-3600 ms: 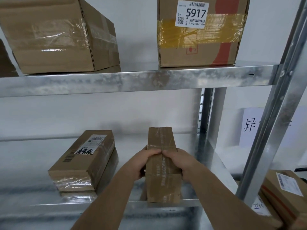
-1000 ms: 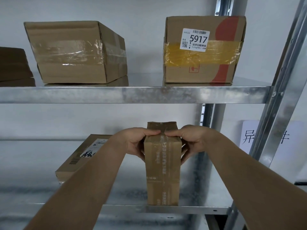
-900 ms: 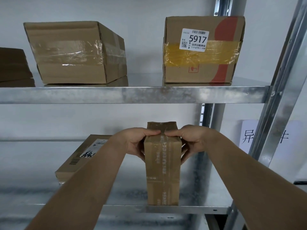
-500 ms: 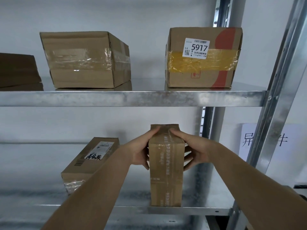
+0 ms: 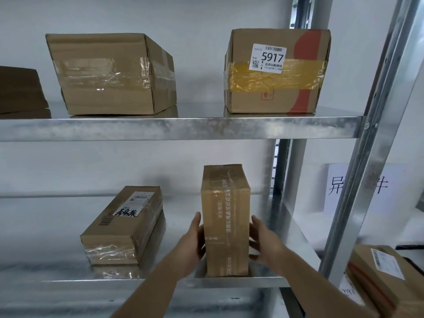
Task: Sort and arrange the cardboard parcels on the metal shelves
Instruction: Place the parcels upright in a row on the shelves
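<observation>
A tall narrow taped parcel [image 5: 226, 221] stands upright near the front edge of the lower metal shelf [image 5: 229, 282]. My left hand [image 5: 193, 244] lies flat against its left side, fingers straight. My right hand [image 5: 263, 241] is at its right side with fingers spread and relaxed, touching or just off the cardboard. A long flat parcel with a label [image 5: 124, 226] lies to the left on the same shelf.
On the upper shelf [image 5: 183, 129] sit a plain taped box [image 5: 110, 74], a box labelled 5917 with yellow tape [image 5: 275, 72], and a dark box [image 5: 20, 90] at the far left. A steel upright [image 5: 367, 138] stands at the right; more parcels [image 5: 380, 271] lie beyond it.
Both hands have slid down from the top of the upright parcel to its lower sides, and the fingers have straightened. The parcel stays standing on the lower shelf.
</observation>
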